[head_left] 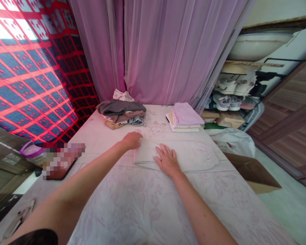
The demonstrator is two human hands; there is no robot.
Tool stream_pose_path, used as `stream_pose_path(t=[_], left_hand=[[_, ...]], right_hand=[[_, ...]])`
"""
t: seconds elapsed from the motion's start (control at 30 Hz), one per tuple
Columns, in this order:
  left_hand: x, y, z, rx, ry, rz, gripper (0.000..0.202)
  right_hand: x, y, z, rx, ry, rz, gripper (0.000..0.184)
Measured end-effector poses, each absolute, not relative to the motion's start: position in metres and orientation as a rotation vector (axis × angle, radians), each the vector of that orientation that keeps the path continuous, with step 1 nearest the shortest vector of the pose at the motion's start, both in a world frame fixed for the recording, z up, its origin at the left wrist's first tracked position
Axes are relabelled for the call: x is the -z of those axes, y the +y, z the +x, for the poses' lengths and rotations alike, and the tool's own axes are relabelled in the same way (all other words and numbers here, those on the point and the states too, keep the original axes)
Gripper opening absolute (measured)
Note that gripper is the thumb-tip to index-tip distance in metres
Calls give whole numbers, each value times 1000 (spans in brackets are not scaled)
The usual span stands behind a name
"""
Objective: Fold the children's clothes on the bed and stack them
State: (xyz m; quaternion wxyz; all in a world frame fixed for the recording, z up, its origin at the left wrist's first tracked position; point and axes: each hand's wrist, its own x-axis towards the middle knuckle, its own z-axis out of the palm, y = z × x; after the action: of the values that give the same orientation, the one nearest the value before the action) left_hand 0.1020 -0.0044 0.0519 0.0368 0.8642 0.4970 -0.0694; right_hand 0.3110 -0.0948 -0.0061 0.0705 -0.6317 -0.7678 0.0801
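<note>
A pale ribbed knit garment (175, 157) lies folded flat on the bed, near the middle of the floral sheet (132, 207). My right hand (167, 160) rests palm down on it with the fingers spread. My left hand (132, 141) lies at the garment's far left corner, fingers together and partly curled, touching the fabric without a visible grip. Beyond the hands are a heap of folded grey, brown and patterned clothes (121, 113) and a neat stack of folded pale pink and cream clothes (185, 118).
Pink sheer curtains (163, 51) hang behind the bed, and a red-gridded window (28, 78) is at left. A pixelated object (63, 160) lies at the bed's left edge. A shoe rack (232, 95), white bag (232, 143) and cardboard box (252, 172) stand along the right.
</note>
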Motion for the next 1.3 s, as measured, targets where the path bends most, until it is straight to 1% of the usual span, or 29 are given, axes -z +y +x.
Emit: stream_pose_path(t=[0.07, 0.13, 0.23, 0.3, 0.4, 0.5, 0.63, 0.77, 0.9, 1.03, 1.1, 1.23, 1.3], left_hand=[[-36, -27, 105, 114, 1455, 2693, 50], [-16, -49, 107, -73, 1392, 2700, 55], [5, -67, 107, -141, 1435, 2633, 61], [9, -68, 106, -128, 1434, 2594, 62], [3, -64, 103, -109, 1397, 2524, 64], [-2, -62, 98, -146, 1478, 2443, 63], [-2, -61, 91, -137, 1641, 2394, 58], [-8, -57, 95, -163, 1692, 2338, 52], [-21, -55, 94, -273, 1793, 2160, 43], [-28, -56, 83, -252, 1899, 1938, 44], [-30, -55, 79, -241, 1896, 1848, 43], [-30, -53, 83, -251, 1810, 1699, 31], [-29, -56, 88, -292, 1738, 1611, 31]], right_hand=[[7, -95, 311, -227, -2311, -1902, 54], [7, -95, 311, -212, -2316, -1904, 53], [6, -94, 311, -213, -2329, -1910, 53], [5, -94, 311, -243, -2335, -1923, 53], [0, -94, 312, -286, -2315, -1960, 54], [-3, -98, 314, -235, -2283, -1955, 55], [-1, -103, 315, -259, -2321, -1918, 56], [1, -104, 315, -306, -2317, -1923, 56], [-3, -110, 318, -269, -2294, -1908, 53], [-10, -122, 314, -197, -2269, -1817, 50], [-13, -125, 307, -199, -2293, -1725, 50], [-17, -126, 287, -264, -2363, -1573, 54], [-17, -126, 280, -291, -2375, -1566, 57]])
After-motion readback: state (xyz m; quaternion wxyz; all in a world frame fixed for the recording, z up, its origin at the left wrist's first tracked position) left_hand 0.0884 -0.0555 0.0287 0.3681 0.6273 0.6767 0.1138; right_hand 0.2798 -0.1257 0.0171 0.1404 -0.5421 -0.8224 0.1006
